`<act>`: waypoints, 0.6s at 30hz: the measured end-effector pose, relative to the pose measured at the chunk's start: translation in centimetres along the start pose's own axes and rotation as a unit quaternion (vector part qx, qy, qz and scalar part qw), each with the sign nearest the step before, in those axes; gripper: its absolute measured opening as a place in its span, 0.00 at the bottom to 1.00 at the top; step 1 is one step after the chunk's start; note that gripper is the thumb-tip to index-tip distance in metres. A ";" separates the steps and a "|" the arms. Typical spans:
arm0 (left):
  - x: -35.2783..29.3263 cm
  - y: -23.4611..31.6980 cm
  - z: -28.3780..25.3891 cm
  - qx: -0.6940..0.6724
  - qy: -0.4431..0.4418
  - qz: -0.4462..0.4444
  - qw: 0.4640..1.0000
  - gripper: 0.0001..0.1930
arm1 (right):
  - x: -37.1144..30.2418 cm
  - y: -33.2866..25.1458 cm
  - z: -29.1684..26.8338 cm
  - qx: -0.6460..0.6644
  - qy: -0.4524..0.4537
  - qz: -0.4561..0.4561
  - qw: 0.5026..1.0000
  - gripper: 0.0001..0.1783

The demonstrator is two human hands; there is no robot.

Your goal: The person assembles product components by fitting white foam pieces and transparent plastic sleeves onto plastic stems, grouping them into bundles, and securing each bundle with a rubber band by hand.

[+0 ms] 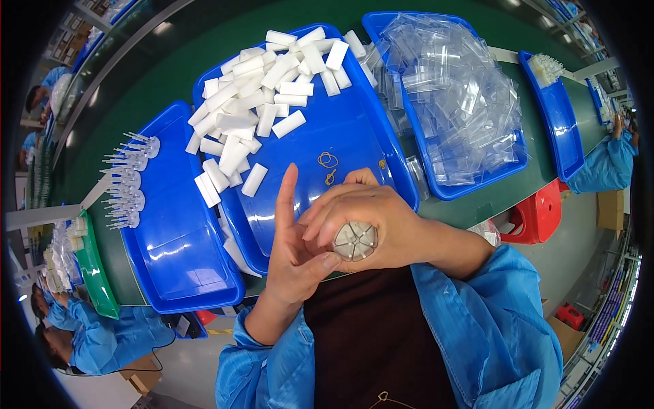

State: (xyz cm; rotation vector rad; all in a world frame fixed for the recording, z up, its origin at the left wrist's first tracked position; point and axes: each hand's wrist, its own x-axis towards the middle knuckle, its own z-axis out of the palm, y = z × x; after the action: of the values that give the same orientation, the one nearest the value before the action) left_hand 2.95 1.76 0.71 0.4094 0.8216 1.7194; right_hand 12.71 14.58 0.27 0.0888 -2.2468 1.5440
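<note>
My right hand (388,218) is wrapped round a round bundle of wedge-shaped translucent pieces (355,241), its segmented end facing up. The rest of the bundle is hidden in my fingers. My left hand (291,249) is beside it, index finger stretched up and thumb tip against the bundle's lower left edge. Both hands are over the near edge of the middle blue tray (354,129). Yellow rubber bands (328,161) lie in that tray just beyond my hands. White rectangular blocks (235,123) are heaped at its far left and spill over its rim.
A blue tray (180,252) at left carries clusters of clear pieces with thin stems (126,198). Clear plastic sleeves (463,95) fill the right tray. Farther right are another blue tray (562,129) and a red stool (538,215). Co-workers in blue sit at both sides.
</note>
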 end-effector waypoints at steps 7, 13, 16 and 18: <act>0.0 0.0 0.0 0.052 0.047 -0.019 0.997 0.43 | 0.4 -0.6 -0.6 0.061 0.028 0.077 0.995 0.32; 0.2 -0.7 0.6 0.126 0.051 0.025 0.990 0.32 | 0.3 -0.5 -0.4 0.246 -0.008 0.187 0.951 0.35; 0.2 -0.8 0.5 0.106 0.051 0.012 0.993 0.31 | 0.3 -0.8 -0.7 0.291 -0.018 0.231 0.928 0.32; 0.3 -0.9 0.5 0.092 0.046 0.000 0.995 0.30 | 0.2 -0.9 -0.7 0.332 -0.020 0.269 0.904 0.31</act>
State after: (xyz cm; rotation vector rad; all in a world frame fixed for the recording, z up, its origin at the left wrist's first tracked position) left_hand 3.84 2.28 0.38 0.4556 1.0524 1.6779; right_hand 12.93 14.91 1.32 -0.3397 -1.7403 2.5682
